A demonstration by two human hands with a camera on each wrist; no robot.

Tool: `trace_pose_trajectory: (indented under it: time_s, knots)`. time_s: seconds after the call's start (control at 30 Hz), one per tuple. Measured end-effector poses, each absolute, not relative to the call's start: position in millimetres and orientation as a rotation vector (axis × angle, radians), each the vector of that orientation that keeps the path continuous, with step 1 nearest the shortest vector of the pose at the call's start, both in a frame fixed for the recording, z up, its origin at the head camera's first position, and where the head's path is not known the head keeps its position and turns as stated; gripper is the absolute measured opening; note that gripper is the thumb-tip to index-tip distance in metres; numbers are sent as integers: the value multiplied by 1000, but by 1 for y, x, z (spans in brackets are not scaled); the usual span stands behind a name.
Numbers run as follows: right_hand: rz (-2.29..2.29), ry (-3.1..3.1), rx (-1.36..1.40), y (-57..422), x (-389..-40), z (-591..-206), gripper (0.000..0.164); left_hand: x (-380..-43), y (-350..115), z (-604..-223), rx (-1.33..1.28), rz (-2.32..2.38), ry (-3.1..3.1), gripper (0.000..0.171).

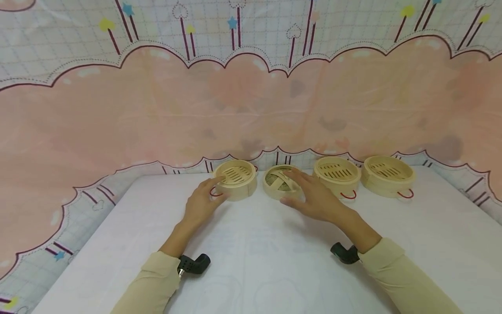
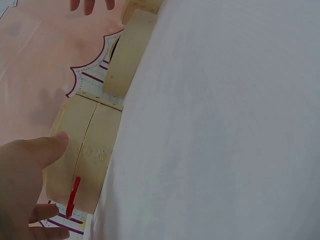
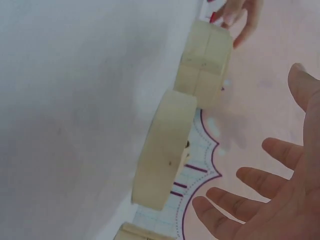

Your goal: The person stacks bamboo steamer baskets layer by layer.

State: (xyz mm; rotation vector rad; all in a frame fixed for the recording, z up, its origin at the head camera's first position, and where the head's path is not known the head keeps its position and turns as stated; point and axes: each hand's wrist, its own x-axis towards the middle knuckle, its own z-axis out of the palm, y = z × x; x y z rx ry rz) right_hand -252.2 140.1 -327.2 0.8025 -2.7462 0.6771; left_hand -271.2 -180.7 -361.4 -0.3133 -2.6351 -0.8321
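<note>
A round bamboo steamer basket with a slotted top and a red loop handle stands at the left. My left hand is at its left side, thumb beside the wall and fingertips over the rim; the fingers look relaxed, and contact is hard to tell. To its right lies a bamboo piece with woven crossing strips, looking like a steamer lid. My right hand hovers over its right part, fingers spread and holding nothing. In the right wrist view this lid stands apart from those fingers.
Right of the lid stand two more slotted steamer baskets, one nearer and one at the far right, each with a red loop handle in front. All are along the back of the white table, before a patterned cloth.
</note>
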Motion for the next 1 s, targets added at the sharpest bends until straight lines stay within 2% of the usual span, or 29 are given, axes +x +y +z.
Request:
trace_pose_trajectory:
  time_s: [0.33, 0.57, 1.0]
  knots:
    - [735, -2791, 803, 121, -256, -326, 74, -279, -171, -358, -269, -727, -2627, 41]
    - [798, -2756, 849, 114, -260, -325, 73, -285, -167, -361, -203, -895, -2523, 35]
    - [992, -2743, 875, 104, -272, -331, 70, -283, -177, -366, -276, -1073, -2361, 27]
